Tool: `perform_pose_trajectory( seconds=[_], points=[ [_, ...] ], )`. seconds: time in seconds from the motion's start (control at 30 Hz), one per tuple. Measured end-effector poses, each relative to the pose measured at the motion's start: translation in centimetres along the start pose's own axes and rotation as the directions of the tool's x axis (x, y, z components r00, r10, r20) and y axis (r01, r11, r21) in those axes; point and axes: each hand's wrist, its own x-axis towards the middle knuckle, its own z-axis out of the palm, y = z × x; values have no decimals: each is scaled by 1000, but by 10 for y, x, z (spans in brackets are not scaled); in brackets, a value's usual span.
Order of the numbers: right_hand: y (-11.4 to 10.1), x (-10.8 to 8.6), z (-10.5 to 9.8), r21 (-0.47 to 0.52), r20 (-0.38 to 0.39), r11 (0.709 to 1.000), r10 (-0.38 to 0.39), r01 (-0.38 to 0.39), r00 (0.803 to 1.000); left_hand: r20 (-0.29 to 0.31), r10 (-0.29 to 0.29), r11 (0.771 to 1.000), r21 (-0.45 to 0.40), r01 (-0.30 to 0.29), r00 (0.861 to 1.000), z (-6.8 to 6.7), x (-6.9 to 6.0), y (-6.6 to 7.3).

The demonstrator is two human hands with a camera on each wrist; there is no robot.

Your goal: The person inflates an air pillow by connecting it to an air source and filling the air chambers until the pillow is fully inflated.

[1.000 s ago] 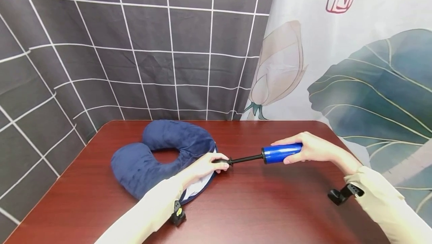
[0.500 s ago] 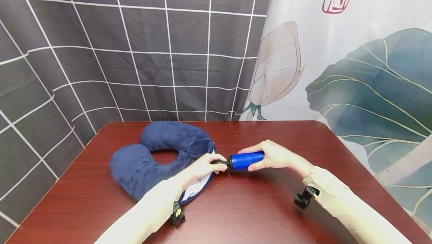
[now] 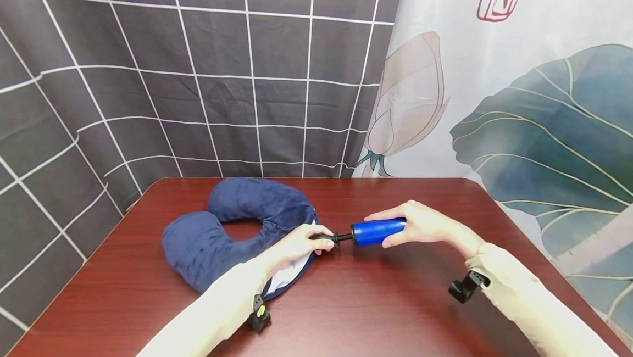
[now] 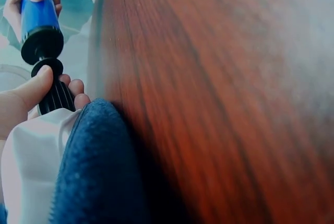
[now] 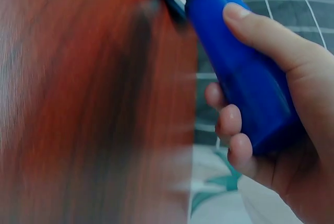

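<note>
A blue hand pump (image 3: 377, 232) lies across between both hands in the head view, a short length of its black rod showing. My right hand (image 3: 420, 224) grips the blue barrel, thumb on one side and fingers on the other in the right wrist view. My left hand (image 3: 298, 243) holds the pump's ribbed black end (image 4: 58, 94), beside the pillow's opening. A navy U-shaped neck pillow (image 3: 198, 239) lies on the left of the table, white lining (image 3: 288, 275) showing along its edge. Whether the black end connects to something inside is hidden.
The dark red wooden table (image 3: 356, 313) runs under both arms. Behind it hangs a grey curtain (image 3: 212, 44) with a white grid, and at right a white curtain (image 3: 445, 5) printed with a lotus. Each wrist carries a small black camera (image 3: 465, 286).
My right hand slid the blue barrel left onto the rod until it met the black end, then drew it back a little to the right. The left hand stayed in place.
</note>
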Motion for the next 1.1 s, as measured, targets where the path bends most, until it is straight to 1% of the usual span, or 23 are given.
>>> perform_pose_trajectory(
  seconds=[0.17, 0.37, 0.43, 0.57, 0.67, 0.77, 0.9, 1.1],
  points=[
    [17, -19, -16, 58, 8, 998, 26, -26, 1000, -1, 6, 1000, 5, -6, 1000, 0, 0, 0],
    [28, -43, -32, 132, 18, 986, 105, -107, 994, 0, 3, 1000, -2, -3, 1000, -1, -1, 2],
    [29, -49, -34, 144, 17, 982, 123, -124, 992, 2, 8, 1000, -2, -8, 1000, -1, -1, 3],
    [29, -53, -32, 171, 16, 978, 122, -123, 992, 11, 33, 999, 7, -33, 999, -2, -1, 2],
    [28, -50, -28, 177, 14, 977, 120, -121, 993, 4, 26, 1000, 1, -26, 1000, -2, -1, 0],
    [26, -43, -27, 155, 5, 982, 112, -111, 994, -2, 14, 1000, -22, -14, 1000, -2, -2, -1],
    [18, -24, -21, 136, 7, 987, 86, -86, 996, -9, 12, 999, -48, -12, 1000, -3, -3, -1],
    [4, 7, 3, 118, 20, 992, 49, -51, 999, -13, 5, 997, -71, -6, 1000, -2, -4, -1]
  ],
)
